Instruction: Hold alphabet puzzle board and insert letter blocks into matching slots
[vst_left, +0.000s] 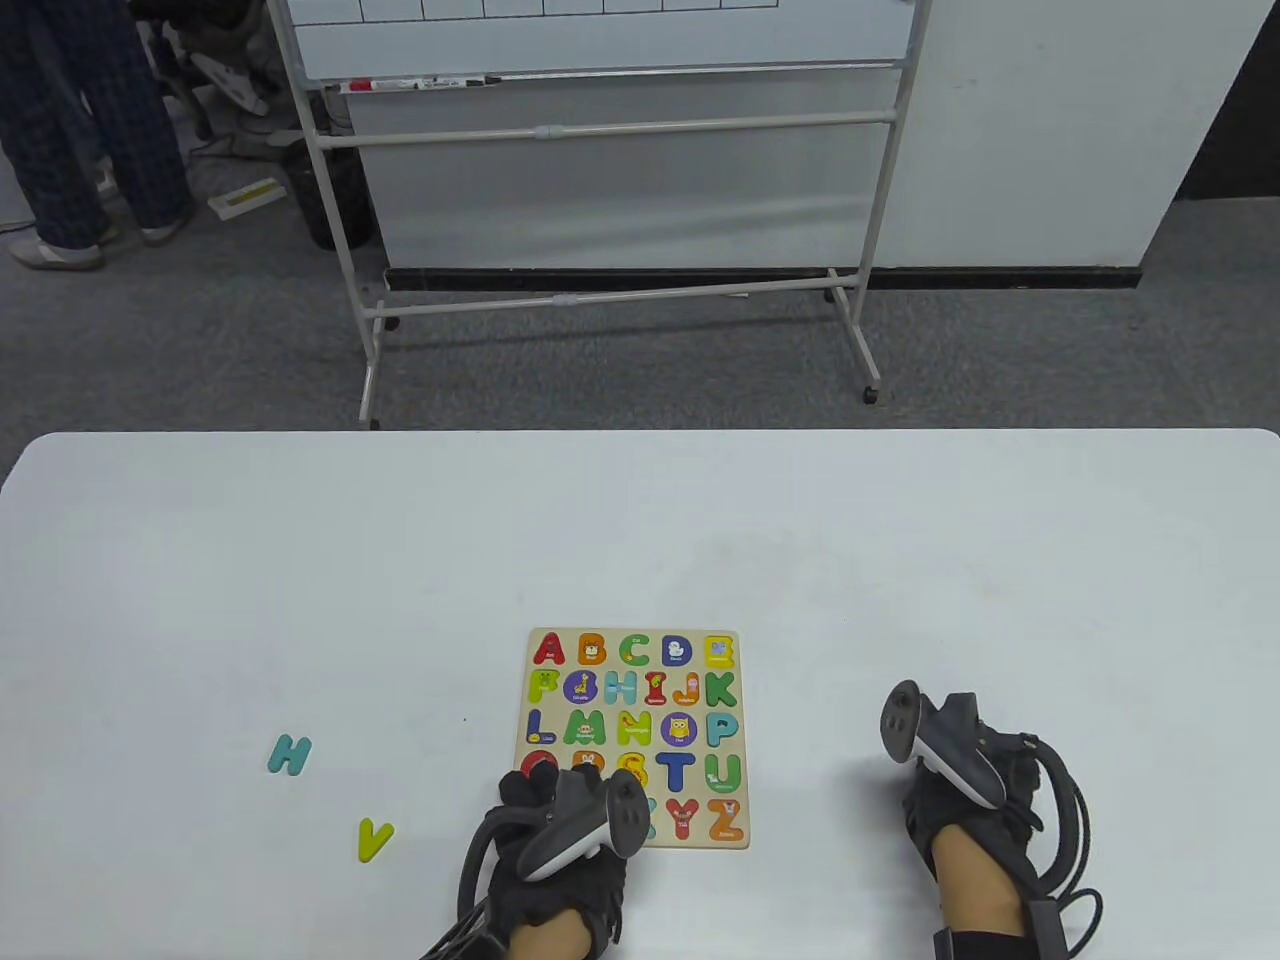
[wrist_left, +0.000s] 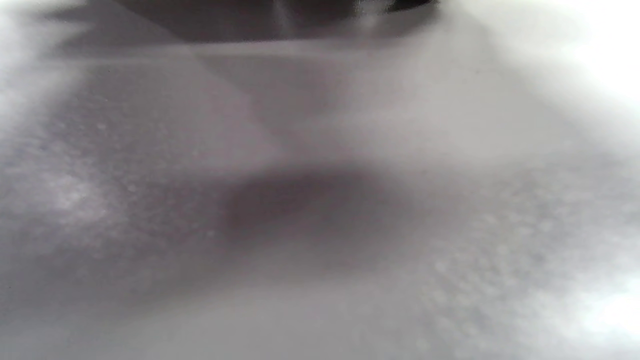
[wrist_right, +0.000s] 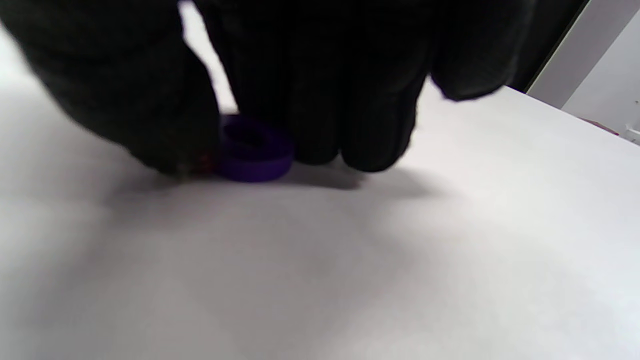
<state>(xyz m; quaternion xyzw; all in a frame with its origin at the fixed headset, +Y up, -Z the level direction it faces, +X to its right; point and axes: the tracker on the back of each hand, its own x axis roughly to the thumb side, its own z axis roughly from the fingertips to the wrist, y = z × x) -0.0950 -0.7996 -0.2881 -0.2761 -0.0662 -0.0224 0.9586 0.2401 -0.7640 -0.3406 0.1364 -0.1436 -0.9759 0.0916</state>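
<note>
The wooden alphabet puzzle board (vst_left: 698, 634) lies flat on the white table (vst_left: 300, 560), with most slots filled by coloured letters. My left hand (vst_left: 540, 790) rests on the board's near left corner and covers several letters there. My right hand (vst_left: 925, 790) is down on the table to the right of the board. In the right wrist view its thumb (wrist_right: 150, 125) and fingers (wrist_right: 350, 140) pinch a purple ring-shaped letter block (wrist_right: 255, 165) that sits on the table. The left wrist view shows only blurred table surface.
A teal H block (vst_left: 289, 754) and a yellow-green V block (vst_left: 374, 839) lie loose on the table left of the board. A whiteboard stand (vst_left: 610, 300) is on the floor beyond the table's far edge.
</note>
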